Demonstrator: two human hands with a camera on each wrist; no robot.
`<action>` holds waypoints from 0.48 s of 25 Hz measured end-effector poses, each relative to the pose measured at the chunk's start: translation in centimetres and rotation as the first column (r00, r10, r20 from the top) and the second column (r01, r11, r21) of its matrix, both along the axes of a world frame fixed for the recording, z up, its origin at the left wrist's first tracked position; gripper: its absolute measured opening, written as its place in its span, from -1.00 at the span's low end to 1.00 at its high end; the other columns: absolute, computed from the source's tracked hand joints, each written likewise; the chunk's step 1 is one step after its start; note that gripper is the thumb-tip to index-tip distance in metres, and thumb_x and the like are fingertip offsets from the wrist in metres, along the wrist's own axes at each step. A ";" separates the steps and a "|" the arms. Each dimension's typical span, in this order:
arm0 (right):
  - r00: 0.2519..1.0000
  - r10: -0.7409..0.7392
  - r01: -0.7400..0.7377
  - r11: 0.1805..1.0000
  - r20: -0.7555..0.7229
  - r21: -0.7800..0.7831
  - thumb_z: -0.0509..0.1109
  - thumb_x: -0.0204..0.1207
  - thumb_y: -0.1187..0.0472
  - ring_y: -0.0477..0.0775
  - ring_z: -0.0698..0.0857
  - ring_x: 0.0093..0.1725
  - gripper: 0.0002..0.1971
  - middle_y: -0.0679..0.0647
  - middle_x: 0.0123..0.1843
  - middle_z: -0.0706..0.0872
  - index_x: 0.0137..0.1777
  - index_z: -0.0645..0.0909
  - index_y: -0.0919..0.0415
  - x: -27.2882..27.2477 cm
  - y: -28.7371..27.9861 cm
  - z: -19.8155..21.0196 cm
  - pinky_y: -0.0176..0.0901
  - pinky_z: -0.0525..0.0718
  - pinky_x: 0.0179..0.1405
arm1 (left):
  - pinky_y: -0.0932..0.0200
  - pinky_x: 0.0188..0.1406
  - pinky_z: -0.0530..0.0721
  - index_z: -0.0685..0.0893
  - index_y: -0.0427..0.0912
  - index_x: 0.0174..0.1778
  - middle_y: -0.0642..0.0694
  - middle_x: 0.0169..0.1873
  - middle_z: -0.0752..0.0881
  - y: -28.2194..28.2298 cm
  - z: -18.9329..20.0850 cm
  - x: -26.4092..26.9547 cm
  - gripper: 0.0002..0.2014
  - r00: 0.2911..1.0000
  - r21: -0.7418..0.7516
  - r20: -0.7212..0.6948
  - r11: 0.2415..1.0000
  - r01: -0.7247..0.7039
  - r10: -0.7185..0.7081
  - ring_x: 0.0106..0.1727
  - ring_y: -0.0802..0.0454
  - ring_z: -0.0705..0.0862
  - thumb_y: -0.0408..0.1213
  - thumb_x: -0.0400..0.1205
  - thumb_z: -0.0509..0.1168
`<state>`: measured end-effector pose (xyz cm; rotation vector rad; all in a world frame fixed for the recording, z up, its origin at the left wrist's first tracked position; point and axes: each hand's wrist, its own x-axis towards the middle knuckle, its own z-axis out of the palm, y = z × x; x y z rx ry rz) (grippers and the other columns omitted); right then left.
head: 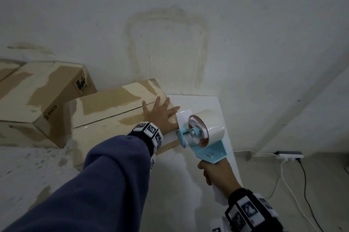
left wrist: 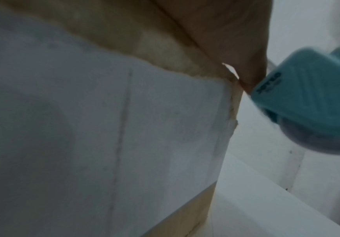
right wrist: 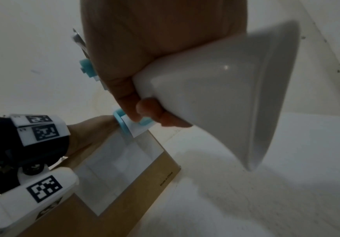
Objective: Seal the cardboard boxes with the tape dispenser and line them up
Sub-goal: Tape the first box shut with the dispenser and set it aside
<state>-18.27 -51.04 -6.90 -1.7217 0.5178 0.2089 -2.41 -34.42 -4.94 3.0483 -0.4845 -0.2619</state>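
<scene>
A cardboard box (head: pixel 113 114) with torn paper patches sits on the white table (head: pixel 211 105), its top seam running left to right. My left hand (head: pixel 160 112) lies flat on the box's right end, fingers spread and straight. My right hand (head: pixel 217 175) grips the white handle of a light-blue tape dispenser (head: pixel 204 137) with a roll of pale tape. The dispenser's front roller meets the box's right end, beside my left thumb. In the right wrist view the fingers (right wrist: pixel 144 109) curl round the handle (right wrist: pixel 215 89) above the box's white label (right wrist: pixel 116 168).
A second cardboard box (head: pixel 43 95) with printed logos stands at the back left, touching the first. The stained wall (head: pixel 170 33) rises right behind both. On the floor at the right lie a power strip (head: pixel 289 155) and cables (head: pixel 289 184).
</scene>
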 end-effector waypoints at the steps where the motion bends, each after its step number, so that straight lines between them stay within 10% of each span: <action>1: 1.000 -0.014 0.014 1.000 -0.011 0.005 0.38 0.33 0.44 0.06 0.43 -0.55 -0.87 0.05 -0.58 0.50 -0.30 0.50 0.24 0.4 0.2 -0.4 -0.16 0.42 -0.53 | -0.54 0.43 -0.38 0.14 0.38 0.56 0.06 0.68 -0.07 0.0 -0.1 0.0 -0.34 1.000 -0.005 0.013 1.000 -0.002 0.002 0.69 -0.10 -0.23 0.39 0.51 0.05; 12: 0.991 -0.098 0.116 0.970 -0.094 0.213 0.33 0.31 0.50 0.03 0.35 -0.66 -0.77 0.08 -0.64 0.42 -0.42 0.40 0.23 1.7 1.4 -1.9 -0.18 0.32 -0.60 | -0.55 0.43 -0.34 0.16 0.38 0.55 0.06 0.68 -0.06 -0.2 0.0 0.4 -0.44 0.999 -0.033 -0.030 0.999 -0.033 0.032 0.69 -0.06 -0.20 0.21 0.59 0.06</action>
